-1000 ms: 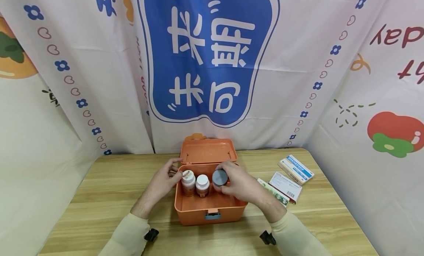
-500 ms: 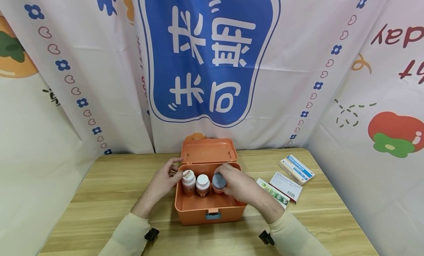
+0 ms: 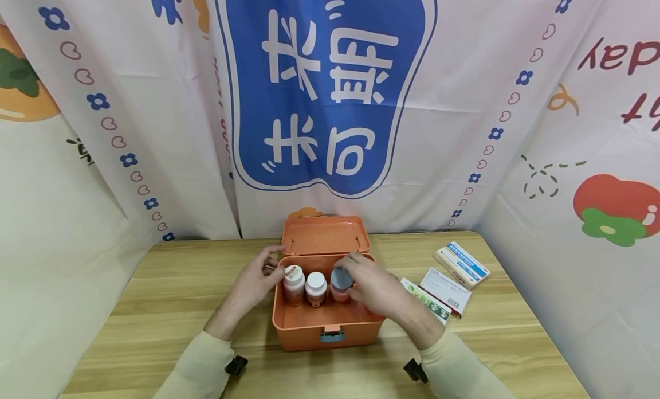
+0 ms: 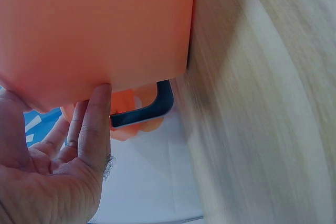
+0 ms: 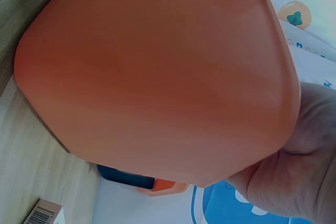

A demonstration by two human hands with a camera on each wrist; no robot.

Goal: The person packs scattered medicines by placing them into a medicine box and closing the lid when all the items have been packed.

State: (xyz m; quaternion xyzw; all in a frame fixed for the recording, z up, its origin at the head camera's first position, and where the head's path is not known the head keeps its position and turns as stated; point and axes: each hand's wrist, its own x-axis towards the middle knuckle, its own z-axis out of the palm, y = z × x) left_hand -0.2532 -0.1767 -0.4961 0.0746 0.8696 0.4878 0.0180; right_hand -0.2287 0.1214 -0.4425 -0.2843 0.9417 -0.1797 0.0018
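An orange plastic box point(image 3: 327, 336) stands on the table with its lid point(image 3: 326, 237) tipped back. Inside, two white-capped bottles, a taller one point(image 3: 294, 284) and a shorter one point(image 3: 316, 289), stand upright near the left wall. To their right is a pinkish bottle point(image 3: 341, 280) with a grey cap. My right hand point(image 3: 373, 284) holds this bottle by its cap, fingers behind and thumb in front. At the box's left rim, my left hand point(image 3: 254, 287) grips the wall, thumb over the edge. In the left wrist view its fingers point(image 4: 94, 129) press the outer side.
Right of the box lie medicine cartons: a blue-and-white one point(image 3: 462, 263), a white one with a barcode point(image 3: 446, 290) and a green-and-white one point(image 3: 428, 301), partly behind my right forearm. A printed curtain point(image 3: 428, 210) hangs along the table's back edge.
My right hand and the grey-capped bottle have shifted slightly left, closer to the white-capped bottles. More of its pinkish body shows below the cap. The left hand stays on the box rim.
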